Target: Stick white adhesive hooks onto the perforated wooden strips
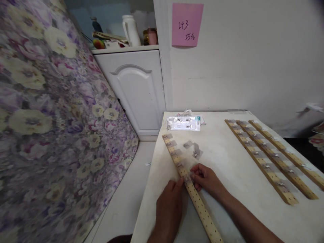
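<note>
A long wooden strip with rows of small holes lies lengthwise on the white table. Several clear plastic squares with small metal hooks sit along its far half. My left hand is curled beside the strip, its thumb and forefinger gripping the near-left edge. On the other side, my right hand has its fingertips pinched at a clear adhesive hook lying on the strip; the fingers partly cover it. Two loose clear hooks, one single hook and another darker hook piece, rest on the table just beyond my right hand.
Three similar wooden strips with hooks lie on the right of the table. Hook packaging lies at the far edge. A floral curtain hangs on the left, near a white cabinet. A pink note is on the wall.
</note>
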The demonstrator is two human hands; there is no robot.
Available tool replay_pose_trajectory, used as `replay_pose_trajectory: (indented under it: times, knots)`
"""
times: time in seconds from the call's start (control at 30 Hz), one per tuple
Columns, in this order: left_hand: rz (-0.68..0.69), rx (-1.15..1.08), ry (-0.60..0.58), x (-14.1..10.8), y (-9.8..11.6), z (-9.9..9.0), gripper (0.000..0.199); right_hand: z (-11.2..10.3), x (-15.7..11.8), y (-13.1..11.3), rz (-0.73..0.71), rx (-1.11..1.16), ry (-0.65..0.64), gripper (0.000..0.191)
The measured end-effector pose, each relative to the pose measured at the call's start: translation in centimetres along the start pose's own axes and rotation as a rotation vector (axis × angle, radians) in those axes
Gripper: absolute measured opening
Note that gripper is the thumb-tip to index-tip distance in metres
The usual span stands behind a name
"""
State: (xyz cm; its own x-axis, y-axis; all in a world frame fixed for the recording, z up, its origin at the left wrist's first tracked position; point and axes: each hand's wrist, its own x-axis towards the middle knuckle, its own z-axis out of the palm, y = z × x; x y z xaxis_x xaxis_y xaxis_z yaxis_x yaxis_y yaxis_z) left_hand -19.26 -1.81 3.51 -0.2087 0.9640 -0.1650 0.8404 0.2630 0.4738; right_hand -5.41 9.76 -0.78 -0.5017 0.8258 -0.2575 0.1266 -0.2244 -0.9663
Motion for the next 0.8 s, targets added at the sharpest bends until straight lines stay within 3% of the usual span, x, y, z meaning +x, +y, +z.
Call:
replay_pose_trajectory:
  times: [0.53, 0.8]
  knots:
    - [0.003, 0.074, -0.015, 0.2, -0.27, 0.04, 0.048, 0.92, 0.11, -0.81, -0.01, -0.184, 0.09, 0.014]
    - [0.01, 0.047, 0.019, 0.27, -0.41, 0.2, 0.045, 0.84, 0.56, -0.36, 0.002, -0.1, 0.068, 0.017]
